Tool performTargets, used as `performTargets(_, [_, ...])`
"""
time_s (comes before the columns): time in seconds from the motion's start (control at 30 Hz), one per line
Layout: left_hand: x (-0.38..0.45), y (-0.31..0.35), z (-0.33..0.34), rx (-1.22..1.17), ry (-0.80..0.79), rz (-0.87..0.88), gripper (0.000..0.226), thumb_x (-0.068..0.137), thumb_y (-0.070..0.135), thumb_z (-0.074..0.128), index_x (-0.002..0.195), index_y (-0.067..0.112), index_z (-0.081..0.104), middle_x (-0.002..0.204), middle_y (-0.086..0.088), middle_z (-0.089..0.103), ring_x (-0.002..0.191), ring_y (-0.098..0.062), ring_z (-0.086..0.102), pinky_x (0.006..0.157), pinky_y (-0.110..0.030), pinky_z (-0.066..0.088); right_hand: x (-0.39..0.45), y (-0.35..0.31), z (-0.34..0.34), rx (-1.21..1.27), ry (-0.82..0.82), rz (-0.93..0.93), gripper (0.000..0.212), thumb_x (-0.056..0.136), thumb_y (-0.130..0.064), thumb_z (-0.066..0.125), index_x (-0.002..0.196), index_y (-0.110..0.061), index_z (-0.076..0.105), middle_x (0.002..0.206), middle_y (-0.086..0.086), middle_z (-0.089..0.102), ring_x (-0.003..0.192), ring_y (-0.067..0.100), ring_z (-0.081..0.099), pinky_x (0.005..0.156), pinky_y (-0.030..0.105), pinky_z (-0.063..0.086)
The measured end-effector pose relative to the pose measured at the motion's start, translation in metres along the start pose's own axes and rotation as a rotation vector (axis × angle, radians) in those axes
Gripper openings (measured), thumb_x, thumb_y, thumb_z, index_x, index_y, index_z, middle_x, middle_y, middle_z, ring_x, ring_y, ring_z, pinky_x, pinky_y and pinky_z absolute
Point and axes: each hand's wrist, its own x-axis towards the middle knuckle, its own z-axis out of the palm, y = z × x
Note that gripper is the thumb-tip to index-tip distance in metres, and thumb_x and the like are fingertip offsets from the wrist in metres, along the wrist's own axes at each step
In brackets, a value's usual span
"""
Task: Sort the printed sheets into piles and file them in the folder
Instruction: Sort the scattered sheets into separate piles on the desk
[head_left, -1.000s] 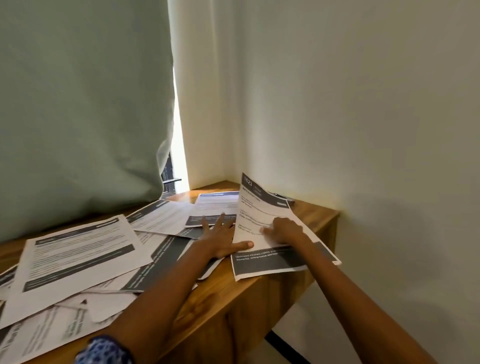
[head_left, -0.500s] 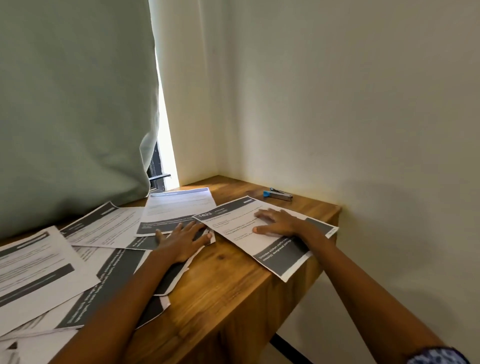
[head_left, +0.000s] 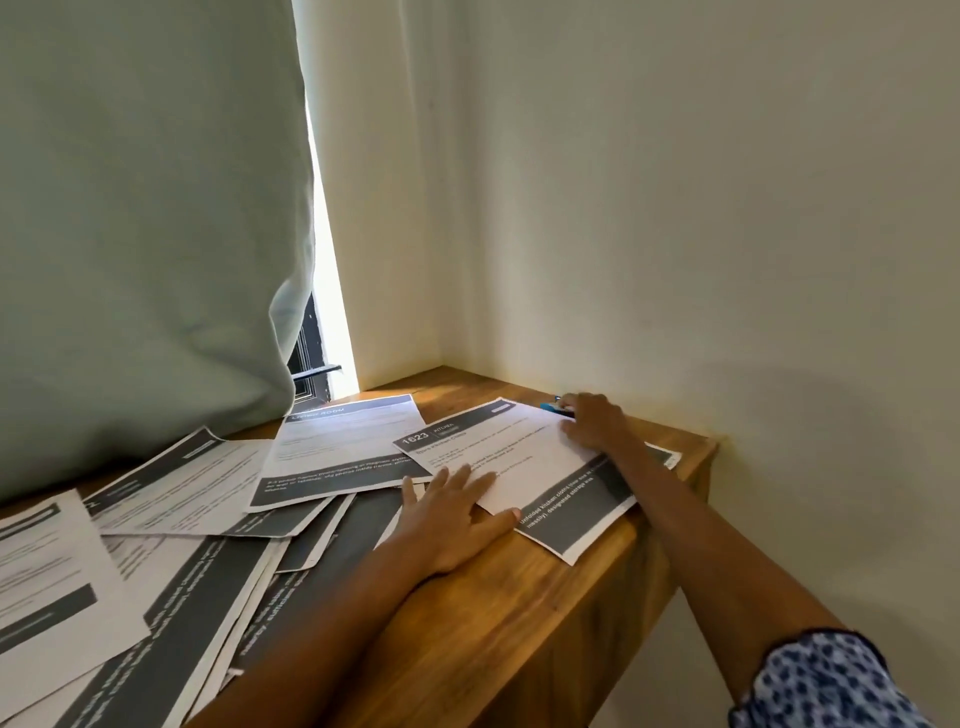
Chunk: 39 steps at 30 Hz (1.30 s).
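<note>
In the head view, the left hand (head_left: 457, 514) lies flat, palm down, fingers straight and slightly spread, thumb stretched out to the right; its fingertips press on the near left edge of the printed sheet headed "1623" (head_left: 524, 467), while the heel of the hand rests on the wooden table (head_left: 483, 618). The right hand (head_left: 592, 423) reaches to the far right corner of that sheet, its fingers bent down over a small blue stapler (head_left: 557, 408) that lies just beside the sheet near the wall; whether the fingers grip the stapler or only touch it cannot be told, since the hand hides most of it. The "1623" sheet lies flat at the right end of the table, its dark footer band toward the near edge. To its left a second sheet (head_left: 343, 452) overlaps it slightly, and further left and nearer a loose spread of printed sheets (head_left: 171, 561) covers the table under a pale green curtain (head_left: 145, 208).
</note>
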Motion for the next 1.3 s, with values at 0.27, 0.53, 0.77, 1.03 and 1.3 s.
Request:
performTargets(0.27, [0.019, 0.013, -0.002, 0.034, -0.016, -0.014, 0.072, 0.087, 0.07, 0.022, 0.148, 0.036, 0.007, 0.158, 0.004, 0.002, 0.146, -0.023, 0.0, 0.11, -0.063, -0.006, 0.012, 0.027, -0.004, -0.019, 0.194, 0.133, 0.028, 0.093, -0.01, 0.052, 0.121, -0.006, 0.057, 0.116, 0.016, 0.062, 0.106, 0.028, 0.057, 0.086, 0.028, 0.044])
performTargets(0.53, [0.028, 0.018, 0.002, -0.014, 0.001, -0.002, 0.073, 0.087, 0.071, 0.023, 0.149, 0.035, 0.008, 0.158, 0.002, 0.003, 0.146, -0.024, -0.001, 0.11, -0.063, -0.007, 0.011, 0.019, -0.025, 0.099, 0.417, 0.088, 0.025, 0.092, -0.008, 0.055, 0.115, 0.002, 0.058, 0.109, 0.02, 0.065, 0.1, 0.031, 0.06, 0.084, 0.029, 0.046])
performTargets(0.77, [0.02, 0.025, 0.001, -0.101, 0.154, -0.023, 0.077, 0.085, 0.071, 0.033, 0.147, 0.028, 0.017, 0.155, 0.003, 0.021, 0.144, -0.023, 0.016, 0.109, -0.063, -0.007, -0.009, 0.011, -0.001, -0.007, 0.18, 0.175, 0.023, 0.094, -0.02, 0.054, 0.114, -0.009, 0.055, 0.113, 0.011, 0.064, 0.1, 0.023, 0.06, 0.086, 0.027, 0.045])
performTargets(1.03, [0.005, -0.004, -0.026, -0.271, 0.267, -0.396, 0.065, 0.094, 0.057, 0.029, 0.142, 0.013, 0.032, 0.148, -0.007, 0.035, 0.138, -0.028, 0.029, 0.11, -0.062, -0.001, -0.017, -0.08, -0.01, 0.176, 0.176, 0.003, 0.035, 0.093, -0.027, 0.055, 0.124, -0.012, 0.052, 0.121, 0.008, 0.062, 0.113, 0.026, 0.057, 0.096, 0.034, 0.04])
performTargets(1.3, [-0.046, -0.113, -0.048, -1.042, 0.682, -0.858, 0.051, 0.09, 0.018, 0.056, 0.136, 0.006, 0.037, 0.134, -0.017, 0.046, 0.118, -0.033, 0.047, 0.087, -0.034, 0.042, -0.048, -0.211, 0.006, 0.27, -0.38, -0.479, 0.073, 0.077, -0.008, 0.071, 0.141, -0.016, 0.037, 0.141, 0.012, 0.044, 0.127, 0.029, 0.043, 0.103, 0.038, 0.039])
